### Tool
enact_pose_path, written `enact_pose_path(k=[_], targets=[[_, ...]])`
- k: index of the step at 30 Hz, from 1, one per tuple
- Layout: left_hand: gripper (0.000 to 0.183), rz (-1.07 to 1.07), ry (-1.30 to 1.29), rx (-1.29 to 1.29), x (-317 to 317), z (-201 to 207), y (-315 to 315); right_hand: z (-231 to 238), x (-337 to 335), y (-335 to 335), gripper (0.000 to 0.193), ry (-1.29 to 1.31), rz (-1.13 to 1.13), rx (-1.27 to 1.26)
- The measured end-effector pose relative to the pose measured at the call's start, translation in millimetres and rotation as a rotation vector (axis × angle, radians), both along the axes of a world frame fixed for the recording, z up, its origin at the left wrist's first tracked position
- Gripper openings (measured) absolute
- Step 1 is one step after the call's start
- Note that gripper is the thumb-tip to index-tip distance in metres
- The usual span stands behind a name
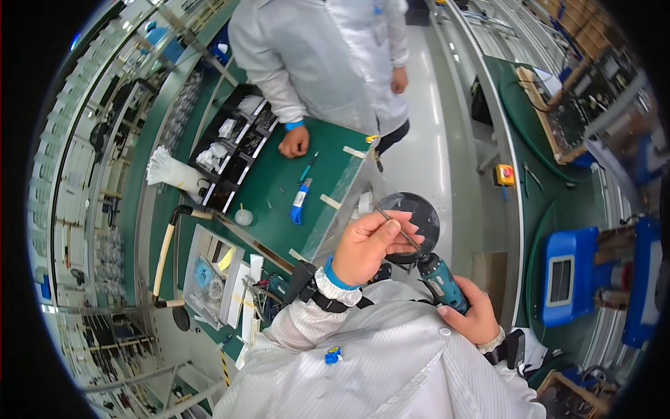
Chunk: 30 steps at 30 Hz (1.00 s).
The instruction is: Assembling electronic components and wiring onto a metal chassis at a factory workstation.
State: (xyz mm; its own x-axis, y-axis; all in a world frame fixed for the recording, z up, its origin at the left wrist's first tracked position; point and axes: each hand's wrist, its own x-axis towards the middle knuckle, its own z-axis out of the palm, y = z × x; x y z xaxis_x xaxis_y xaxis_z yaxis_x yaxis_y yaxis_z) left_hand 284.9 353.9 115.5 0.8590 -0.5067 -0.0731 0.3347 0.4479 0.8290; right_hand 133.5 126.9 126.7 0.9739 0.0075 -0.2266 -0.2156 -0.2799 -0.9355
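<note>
My right hand (477,311) is wrapped round the body of a teal and black electric screwdriver (444,281), its nose pointing up and to the left. From that nose runs a long thin metal bit (399,229). My left hand (368,246) pinches the bit between thumb and forefinger, with the other fingers extended beside it. Whether the bit is fully seated in the nose, I cannot tell. A round black stool seat (413,209) lies below and behind my fingers.
A co-worker in a white coat (328,63) rests a fist (294,142) on the green bench (269,199). A blue-handled tool (300,202), a teal pen-like tool (308,167) and black parts bins (234,150) are there. Right stands a blue machine (569,276).
</note>
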Motion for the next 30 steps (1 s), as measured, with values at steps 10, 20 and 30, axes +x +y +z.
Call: enact_pose_path(k=[10, 20, 30], targets=[[0.030, 0.484, 0.478, 0.248, 50, -142, 58, -32, -48, -32, 0.045, 0.088, -0.238, -0.158], [0.027, 0.925, 0.343, 0.890, 112, -236, 235, -113, -41, -50, 0.033, 0.448, -0.141, -0.337], [0.037, 1.086, 0.056, 1.253, 171, -241, 240, -118, 41, 24, 0.031, 0.690, -0.036, -0.319]])
